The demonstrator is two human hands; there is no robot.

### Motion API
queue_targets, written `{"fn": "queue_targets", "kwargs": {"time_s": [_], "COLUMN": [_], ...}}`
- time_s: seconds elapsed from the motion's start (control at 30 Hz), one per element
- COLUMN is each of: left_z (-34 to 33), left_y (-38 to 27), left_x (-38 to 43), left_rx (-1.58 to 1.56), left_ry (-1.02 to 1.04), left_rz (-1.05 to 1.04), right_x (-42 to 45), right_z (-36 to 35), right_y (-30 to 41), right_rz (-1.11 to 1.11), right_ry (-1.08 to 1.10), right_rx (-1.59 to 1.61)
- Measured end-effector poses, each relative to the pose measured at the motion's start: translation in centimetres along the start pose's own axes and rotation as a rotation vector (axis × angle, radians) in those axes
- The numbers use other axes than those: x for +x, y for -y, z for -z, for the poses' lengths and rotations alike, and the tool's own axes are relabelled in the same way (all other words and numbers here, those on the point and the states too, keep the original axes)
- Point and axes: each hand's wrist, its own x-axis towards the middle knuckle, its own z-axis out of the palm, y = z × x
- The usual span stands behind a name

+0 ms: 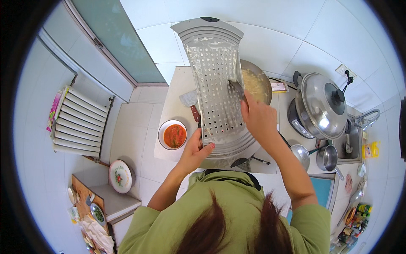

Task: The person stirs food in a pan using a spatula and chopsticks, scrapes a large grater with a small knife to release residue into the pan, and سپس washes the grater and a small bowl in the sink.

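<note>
A large perforated metal plate (219, 85) with ribbed, flared ends fills the middle, tilted in front of me. Pale wet batter smears its surface. My left hand (198, 149) grips its lower left edge, thumb on top. In my right hand (258, 117) is a flat scraper (238, 71), seen nearly edge-on against the plate's right side; its handle is mostly hidden by my fingers. Behind the plate, a round pan (269, 89) holds pale short pieces of dough (253, 84), partly covered from view.
Left of the plate are a bowl of red sauce (173, 135) and a broad-bladed tool with a wooden handle (194, 112). A lidded steel pot (323, 101) stands at right, near the sink (349, 146), a saucepan (327, 158) and a metal bowl (300, 155).
</note>
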Motion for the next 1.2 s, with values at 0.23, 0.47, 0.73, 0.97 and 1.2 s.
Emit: {"fn": "queue_targets", "kwargs": {"time_s": [0.23,0.47,0.73,0.97,1.2], "left_z": [-0.4,0.7,0.3,0.8,0.5], "left_y": [1.6,2.2,2.2,2.2,1.6], "left_x": [0.0,0.0,0.0,-0.3,-0.2], "left_rx": [-0.045,-0.027,0.039,0.063,0.081], "left_ry": [0.016,-0.031,0.012,0.012,0.071], "left_rz": [-0.033,-0.010,-0.026,-0.031,0.016], "right_x": [7.0,-0.3,7.5,3.4,7.2], "right_z": [-1.5,-0.7,-1.8,-1.1,-0.8], "right_y": [-1.3,0.9,0.8,0.6,-0.5], "right_rz": [-0.053,0.203,0.072,0.071,0.053], "right_ry": [-0.112,-0.098,-0.206,-0.366,-0.361], "right_rx": [0.049,-0.017,0.102,0.127,0.105]}}
